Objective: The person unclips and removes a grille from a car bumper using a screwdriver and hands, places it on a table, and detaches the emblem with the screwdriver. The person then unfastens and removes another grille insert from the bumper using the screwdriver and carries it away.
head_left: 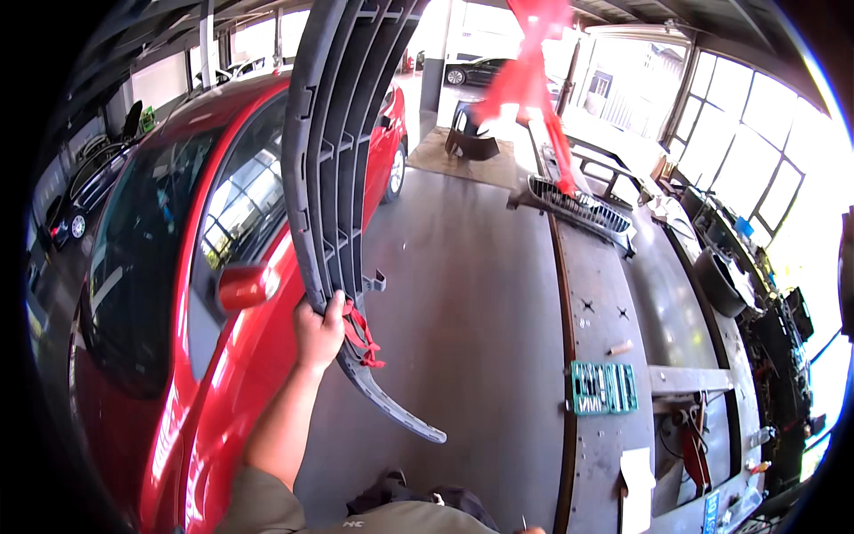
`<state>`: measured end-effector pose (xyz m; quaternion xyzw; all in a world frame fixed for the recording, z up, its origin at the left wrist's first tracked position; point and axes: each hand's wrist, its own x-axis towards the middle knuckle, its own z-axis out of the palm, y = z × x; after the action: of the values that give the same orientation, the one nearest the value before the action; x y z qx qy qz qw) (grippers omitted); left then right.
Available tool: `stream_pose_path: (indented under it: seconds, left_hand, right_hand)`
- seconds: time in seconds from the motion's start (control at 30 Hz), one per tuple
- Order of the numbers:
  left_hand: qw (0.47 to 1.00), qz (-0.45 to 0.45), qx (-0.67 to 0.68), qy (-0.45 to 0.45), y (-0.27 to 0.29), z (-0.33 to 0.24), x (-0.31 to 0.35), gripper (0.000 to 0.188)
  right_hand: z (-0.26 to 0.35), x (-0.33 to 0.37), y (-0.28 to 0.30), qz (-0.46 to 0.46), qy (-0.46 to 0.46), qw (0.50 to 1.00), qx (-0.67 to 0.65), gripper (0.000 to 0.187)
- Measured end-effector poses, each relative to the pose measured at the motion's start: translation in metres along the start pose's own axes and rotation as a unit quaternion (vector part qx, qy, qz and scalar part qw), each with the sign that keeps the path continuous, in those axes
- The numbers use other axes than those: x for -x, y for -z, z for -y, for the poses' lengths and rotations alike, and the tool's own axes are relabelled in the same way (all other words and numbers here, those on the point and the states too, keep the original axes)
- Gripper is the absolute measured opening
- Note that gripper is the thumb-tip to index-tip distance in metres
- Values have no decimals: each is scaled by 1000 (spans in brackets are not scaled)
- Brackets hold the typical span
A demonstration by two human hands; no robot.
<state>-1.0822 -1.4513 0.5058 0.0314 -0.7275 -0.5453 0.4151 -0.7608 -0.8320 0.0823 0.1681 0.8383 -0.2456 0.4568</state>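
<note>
My left hand [320, 331] is closed around the lower part of a long, curved dark grey bumper grille [342, 142]. The grille stands nearly upright, its slatted end reaching past the top of the view and its thin tail curving down to the right. Beside my fingers, a strip of red cloth [360, 336] hangs against the grille. Only a sliver of my right hand [532, 530] shows at the bottom edge, beside a thin pale thing; its fingers are mostly hidden.
A red car [258, 356] stands close on my left. On the right, a long metal bench [614, 311] carries a green socket set [605, 388], a chrome-slatted grille [578, 206] and a white paper [636, 489]. Blurred red fabric [534, 80] hangs ahead; a dark curved panel [471, 145] lies on cardboard.
</note>
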Motion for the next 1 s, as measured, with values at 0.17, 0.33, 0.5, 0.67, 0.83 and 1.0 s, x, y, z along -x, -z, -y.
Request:
stream_pose_path:
  seconds: [0.17, 0.33, 0.5, 0.67, 0.83, 1.0]
  left_hand:
    - [999, -16, -33, -21, -104, 94, -148, 17]
    - [999, -29, -29, -22, -215, 187, -283, 18]
    - [998, -55, -39, -13, -298, 263, -420, 18]
    - [995, -74, -66, 1, -374, 341, -551, 18]
    - [992, -104, -37, -66, -478, 464, -707, 19]
    - [996, -78, -18, -30, -586, 537, -890, 19]
  right_hand:
    - [112, -51, 72, 35, -187, 952, -241, 40]
    - [259, -195, 222, 13, -149, 949, -276, 29]
    - [442, -352, 435, -79, -29, 928, -364, 19]
    - [691, -410, 666, -122, 107, 929, -333, 23]
    - [838, -521, 789, -149, 152, 925, -315, 25]
    - [841, -613, 821, -98, 7, 955, -279, 19]
